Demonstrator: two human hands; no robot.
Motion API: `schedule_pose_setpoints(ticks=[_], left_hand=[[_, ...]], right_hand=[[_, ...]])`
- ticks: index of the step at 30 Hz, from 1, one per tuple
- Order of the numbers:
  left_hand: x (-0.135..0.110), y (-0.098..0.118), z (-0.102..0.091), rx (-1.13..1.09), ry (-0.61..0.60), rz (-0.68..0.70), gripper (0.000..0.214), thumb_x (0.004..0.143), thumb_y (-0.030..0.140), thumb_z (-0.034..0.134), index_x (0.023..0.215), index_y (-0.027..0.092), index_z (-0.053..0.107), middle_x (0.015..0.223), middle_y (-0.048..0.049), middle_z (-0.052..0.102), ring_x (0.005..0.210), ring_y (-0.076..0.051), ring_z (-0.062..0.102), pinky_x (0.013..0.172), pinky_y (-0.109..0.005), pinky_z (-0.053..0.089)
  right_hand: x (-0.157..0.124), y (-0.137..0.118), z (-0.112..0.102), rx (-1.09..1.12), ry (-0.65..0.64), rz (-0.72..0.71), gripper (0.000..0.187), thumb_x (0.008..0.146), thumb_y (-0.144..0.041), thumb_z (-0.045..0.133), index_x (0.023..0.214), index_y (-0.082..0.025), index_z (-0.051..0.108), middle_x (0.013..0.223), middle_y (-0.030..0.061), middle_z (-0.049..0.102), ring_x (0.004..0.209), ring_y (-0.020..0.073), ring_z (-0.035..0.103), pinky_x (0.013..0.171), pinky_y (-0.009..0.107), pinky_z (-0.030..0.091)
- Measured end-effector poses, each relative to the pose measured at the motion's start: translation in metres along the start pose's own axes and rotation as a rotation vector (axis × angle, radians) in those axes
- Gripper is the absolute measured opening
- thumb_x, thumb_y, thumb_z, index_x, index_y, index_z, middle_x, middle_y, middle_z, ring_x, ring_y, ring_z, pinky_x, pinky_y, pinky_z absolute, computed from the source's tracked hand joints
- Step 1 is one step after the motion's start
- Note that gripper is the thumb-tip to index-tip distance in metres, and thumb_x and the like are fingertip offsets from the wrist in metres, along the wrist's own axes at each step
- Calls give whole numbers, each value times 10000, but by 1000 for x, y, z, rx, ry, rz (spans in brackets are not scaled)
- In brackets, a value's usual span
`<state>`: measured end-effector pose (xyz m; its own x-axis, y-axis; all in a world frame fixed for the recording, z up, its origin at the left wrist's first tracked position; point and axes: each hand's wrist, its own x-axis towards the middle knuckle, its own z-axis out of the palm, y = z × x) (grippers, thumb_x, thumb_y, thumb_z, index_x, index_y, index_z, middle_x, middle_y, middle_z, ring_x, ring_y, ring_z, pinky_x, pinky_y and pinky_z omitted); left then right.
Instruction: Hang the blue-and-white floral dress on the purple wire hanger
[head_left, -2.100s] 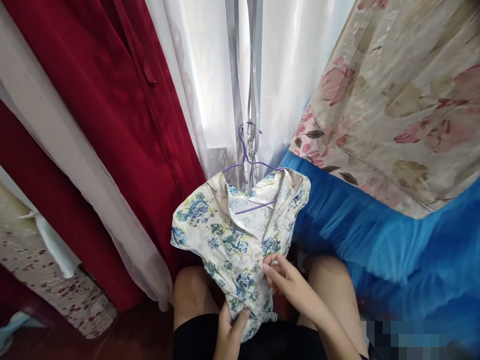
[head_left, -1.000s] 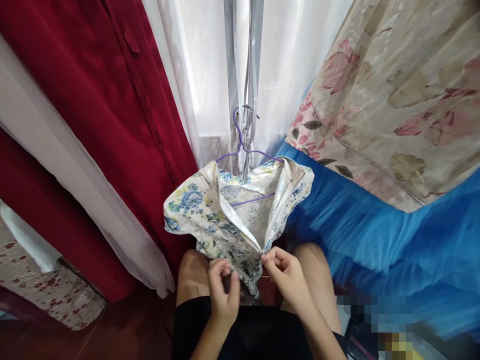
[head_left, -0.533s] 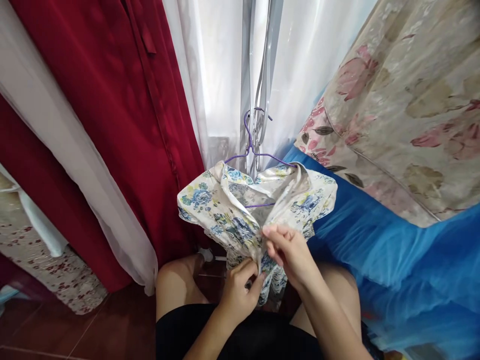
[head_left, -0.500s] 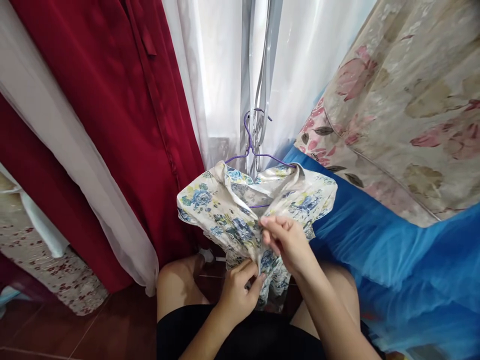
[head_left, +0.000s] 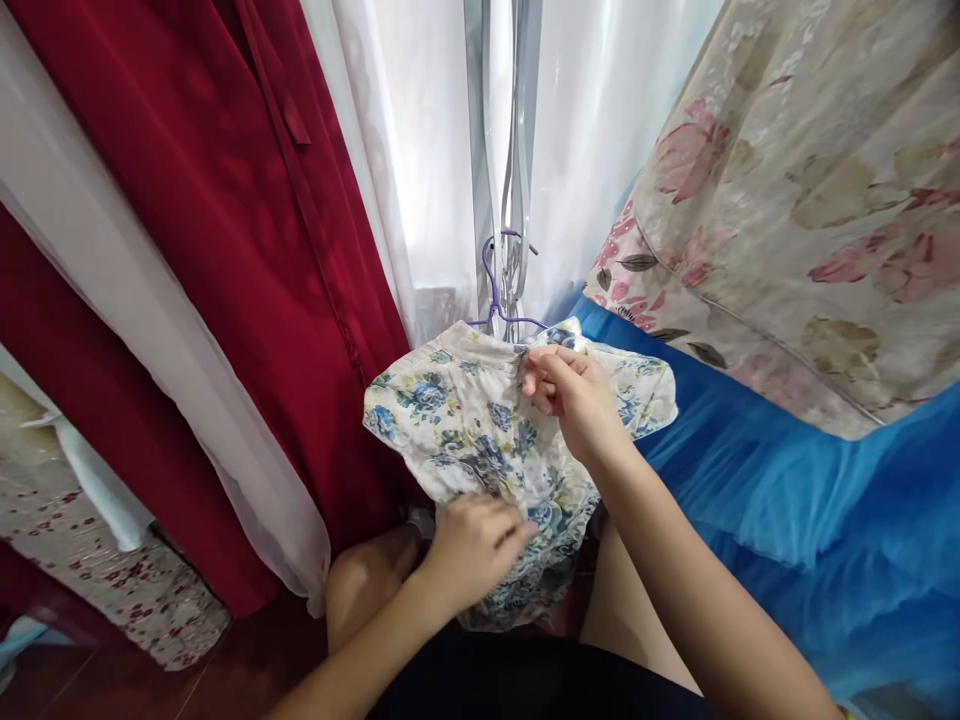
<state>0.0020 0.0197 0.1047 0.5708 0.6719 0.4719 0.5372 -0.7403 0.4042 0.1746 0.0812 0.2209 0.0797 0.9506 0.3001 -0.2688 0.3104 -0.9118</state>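
Blue-flowered garment (head_left: 499,450) hangs on a purple hanger (head_left: 495,308); right hand (head_left: 570,390) pinches its neckline; left hand (head_left: 476,550) curls at its front, grip unclear.

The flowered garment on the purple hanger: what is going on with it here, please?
Two bare hands are busy with the flowered garment, which is on a purple hanger in front of white fabric. The right hand pinches it at the neckline, and the cloth looks closed below that hand. The left hand, blurred, is at the lower part; whether it grips is unclear.
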Motion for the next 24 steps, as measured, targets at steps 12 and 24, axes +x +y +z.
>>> schedule_pose_setpoints(ticks=[12, 24], left_hand=[[119, 16, -86, 64, 459, 176, 164, 1017, 240, 550, 940, 192, 686, 877, -15, 716, 824, -151, 658, 776, -275, 487], [84, -124, -136, -861, 1194, -363, 259, 907, 311, 700, 740, 153, 581, 630, 42, 555, 595, -79, 563, 673, -194, 491]], right_hand=[[-13, 5, -9, -204, -74, -122, 301, 837, -447, 704, 738, -201, 563, 492, -37, 588, 407, 79, 442, 445, 216, 330], [-31, 55, -2, -252, -146, 53, 246, 821, -366, 666, 686, -214, 527, 457, -51, 540, 402, 99, 450, 447, 220, 321]])
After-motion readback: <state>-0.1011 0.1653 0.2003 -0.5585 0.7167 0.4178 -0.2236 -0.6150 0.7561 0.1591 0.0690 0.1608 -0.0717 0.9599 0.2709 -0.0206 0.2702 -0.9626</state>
